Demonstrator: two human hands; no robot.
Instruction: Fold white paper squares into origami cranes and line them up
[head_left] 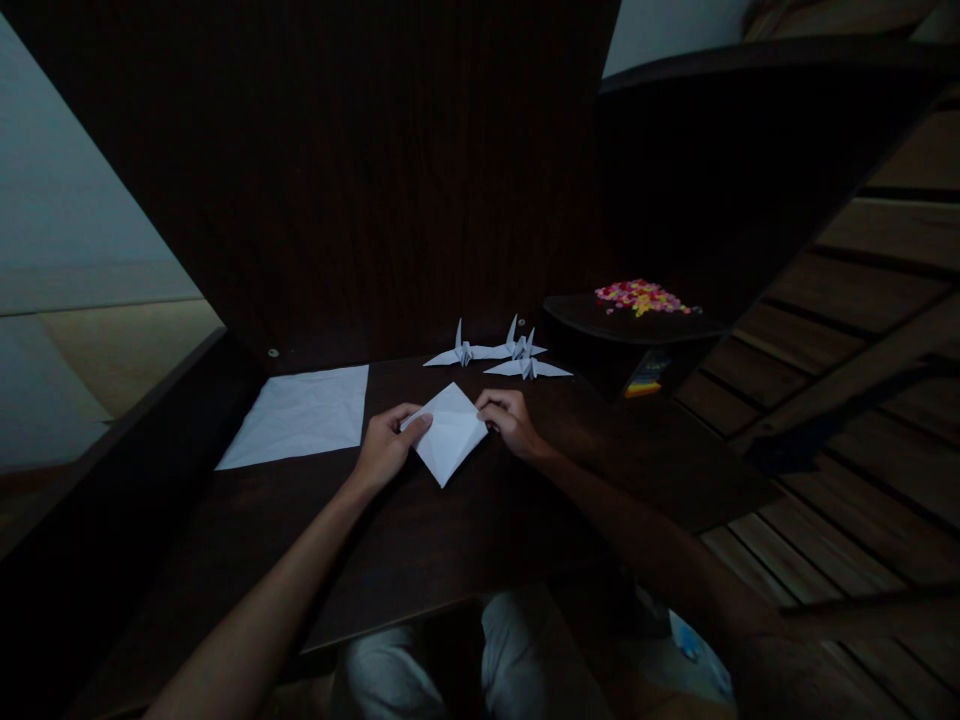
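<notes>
A folded white paper square (448, 440), turned so that it looks like a diamond with crease lines, is held between my two hands above the dark desk. My left hand (388, 440) grips its left corner, with the thumb lying on top of the paper. At the right corner, my right hand (510, 420) pinches the edge between thumb and fingers. Just behind the paper stand several white origami cranes (529, 369) with pointed wings and necks. A larger, slightly wrinkled white sheet (307, 415) lies flat to the left of my left hand.
The dark wooden desk (420, 560) has a tall back panel and a raised left side edge. On a rounded shelf (577, 318) at the right lies a heap of small pink, red and yellow pieces (641, 296). A small box with a yellow-orange end (645, 383) sits beneath that shelf.
</notes>
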